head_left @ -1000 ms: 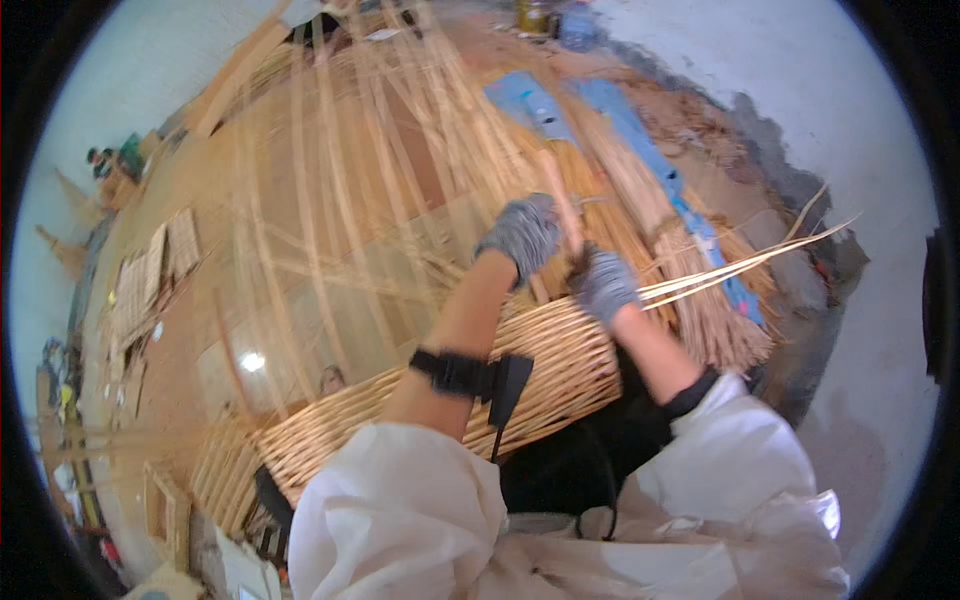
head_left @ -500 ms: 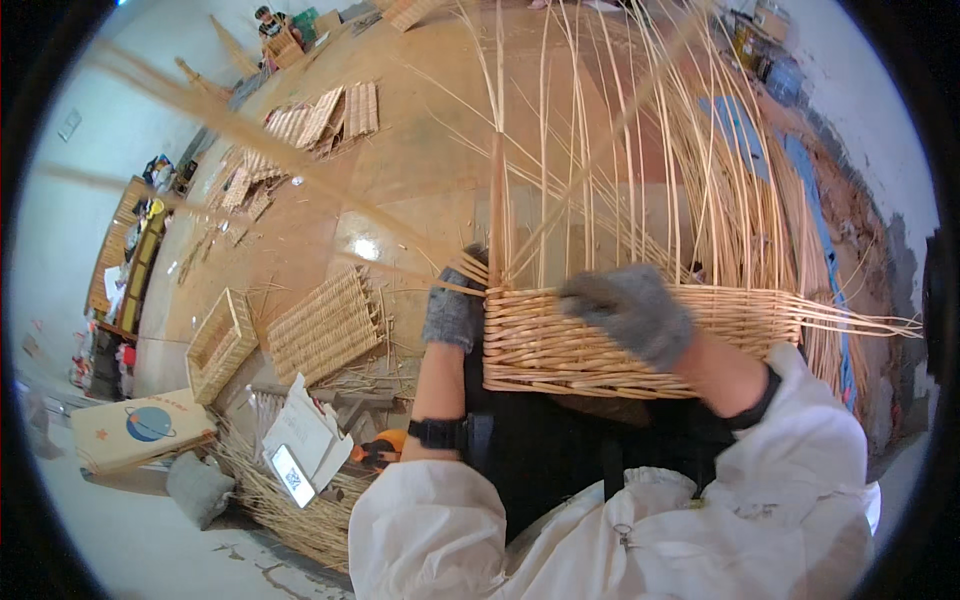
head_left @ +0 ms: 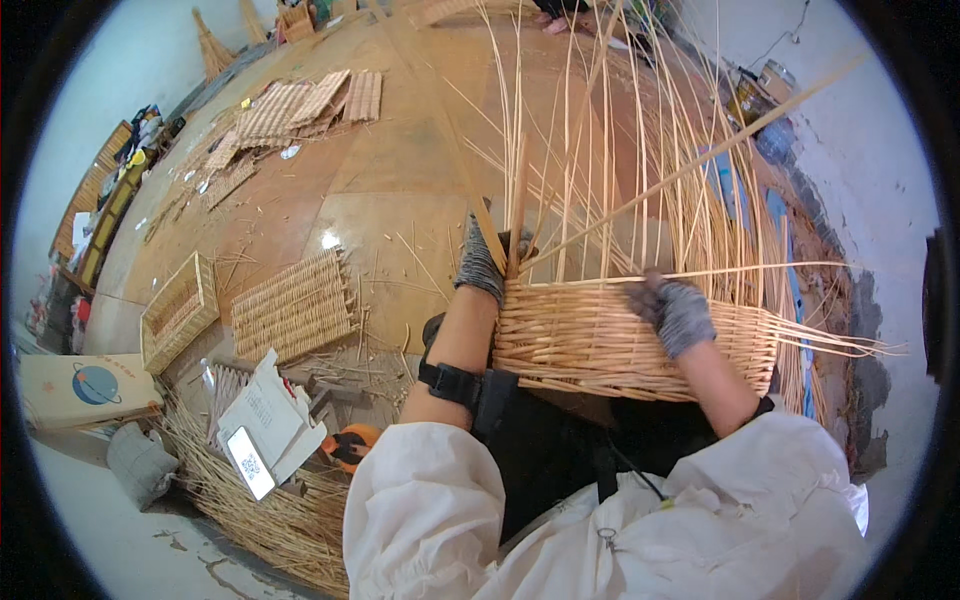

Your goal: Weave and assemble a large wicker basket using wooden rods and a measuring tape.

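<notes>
A woven rattan panel (head_left: 560, 330) lies across my lap, with long upright strands (head_left: 680, 170) rising from its far edge. My left hand (head_left: 492, 250), in a grey knit glove, is closed round thick upright strips (head_left: 518, 180) at the panel's left end. My right hand (head_left: 668, 305), gloved alike, is over the upper right part of the weave beside a long horizontal strand (head_left: 740, 268); its fingertips are blurred, so their grip is unclear. Loose ends (head_left: 840, 345) jut from the panel's right end.
Left are a woven tray (head_left: 180, 310), woven mat (head_left: 290, 305), patterned board (head_left: 95, 390), phone (head_left: 250, 462) on papers, orange-handled tool (head_left: 352, 448) and rattan bundle (head_left: 260, 530). Mats (head_left: 300, 105) lie farther off. A person's legs (head_left: 560, 20) show at the back; walls border both sides.
The view has turned and the panel now lies level. My left hand has moved up along the upright strips; my right hand has shifted right over the weave. A horizontal strand now crosses the top edge.
</notes>
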### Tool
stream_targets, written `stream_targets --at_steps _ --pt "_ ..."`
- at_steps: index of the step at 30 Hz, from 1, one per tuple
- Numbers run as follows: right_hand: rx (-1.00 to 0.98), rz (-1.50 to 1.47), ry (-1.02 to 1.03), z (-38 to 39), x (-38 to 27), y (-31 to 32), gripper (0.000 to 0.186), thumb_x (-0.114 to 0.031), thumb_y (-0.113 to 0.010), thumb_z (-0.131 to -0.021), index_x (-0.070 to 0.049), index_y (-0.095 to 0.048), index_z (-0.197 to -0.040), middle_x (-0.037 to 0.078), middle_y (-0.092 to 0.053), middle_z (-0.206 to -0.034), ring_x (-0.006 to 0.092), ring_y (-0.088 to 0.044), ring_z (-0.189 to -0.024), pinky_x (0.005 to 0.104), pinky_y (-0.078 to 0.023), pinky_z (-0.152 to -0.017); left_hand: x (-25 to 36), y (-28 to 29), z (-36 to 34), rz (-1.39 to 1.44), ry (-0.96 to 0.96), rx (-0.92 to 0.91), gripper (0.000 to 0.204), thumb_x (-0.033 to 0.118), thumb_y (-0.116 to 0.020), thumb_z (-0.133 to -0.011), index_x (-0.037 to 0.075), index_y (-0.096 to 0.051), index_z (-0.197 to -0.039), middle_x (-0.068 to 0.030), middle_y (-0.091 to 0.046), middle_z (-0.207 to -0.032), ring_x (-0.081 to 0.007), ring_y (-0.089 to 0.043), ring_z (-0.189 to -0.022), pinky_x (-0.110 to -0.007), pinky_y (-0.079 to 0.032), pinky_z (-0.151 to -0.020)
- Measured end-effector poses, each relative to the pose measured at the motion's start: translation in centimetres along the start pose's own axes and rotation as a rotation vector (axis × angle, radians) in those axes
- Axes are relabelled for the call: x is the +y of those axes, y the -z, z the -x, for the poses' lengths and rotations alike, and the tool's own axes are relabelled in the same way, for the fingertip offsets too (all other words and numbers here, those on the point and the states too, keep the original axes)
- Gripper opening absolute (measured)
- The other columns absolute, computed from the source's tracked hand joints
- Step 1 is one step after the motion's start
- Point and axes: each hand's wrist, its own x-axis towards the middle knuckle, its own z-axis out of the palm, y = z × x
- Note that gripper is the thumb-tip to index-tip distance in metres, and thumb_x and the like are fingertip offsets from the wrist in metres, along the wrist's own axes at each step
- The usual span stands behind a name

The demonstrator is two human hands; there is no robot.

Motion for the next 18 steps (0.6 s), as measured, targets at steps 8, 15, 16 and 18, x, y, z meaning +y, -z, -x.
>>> stream_targets --at_steps 8,15,16,18 --pt "0.109 -0.026 -0.155 -3.1 0.3 3.1 0.019 -0.012 -0.056 -0.081 -0.002 -0.050 -0.096 0.010 -0.057 -0.082 0.0228 -0.059 -0.072 0.0335 -0.051 -0.061 -0.8 3.9 3.6 -0.877 -0.372 -0.387 0.040 0.030 -0.064 -0.073 0.001 -0.055 -0.099 -0.0061 -0.059 -0.083 -0.0153 -0.054 -0.079 -0.025 -0.044 -0.072" --pt "-0.219 0.880 0.281 -8.5 -3.8 -5.1 0.031 -0.019 -0.056 -0.078 0.002 -0.050 -0.100 0.016 -0.058 -0.091 0.0226 -0.057 -0.088 0.0344 -0.048 -0.076 -2.1 3.4 5.5 -0.995 -0.292 -0.105 0.027 0.014 -0.071 -0.067 0.003 -0.057 -0.088 -0.0033 -0.058 -0.079 -0.0119 -0.053 -0.073 -0.024 -0.045 -0.067" --pt "-0.317 0.956 0.609 -11.3 -3.7 -6.6 0.044 -0.025 -0.056 -0.076 0.001 -0.047 -0.110 0.018 -0.054 -0.102 0.0231 -0.052 -0.099 0.0344 -0.042 -0.083 -2.5 2.6 5.5 -0.908 -0.270 -0.072 0.027 0.013 -0.071 -0.067 0.003 -0.057 -0.088 -0.0034 -0.058 -0.079 -0.0119 -0.053 -0.073 -0.025 -0.045 -0.066" --pt "-0.180 1.182 0.662 -15.9 -0.9 -9.7 0.048 -0.026 -0.054 -0.076 -0.001 -0.044 -0.116 0.019 -0.050 -0.109 0.0270 -0.048 -0.103 0.0367 -0.038 -0.086 -3.1 1.6 5.1 -0.856 -0.238 -0.050 0.027 0.012 -0.070 -0.067 0.003 -0.057 -0.088 -0.0036 -0.059 -0.079 -0.0119 -0.053 -0.073 -0.025 -0.045 -0.066"
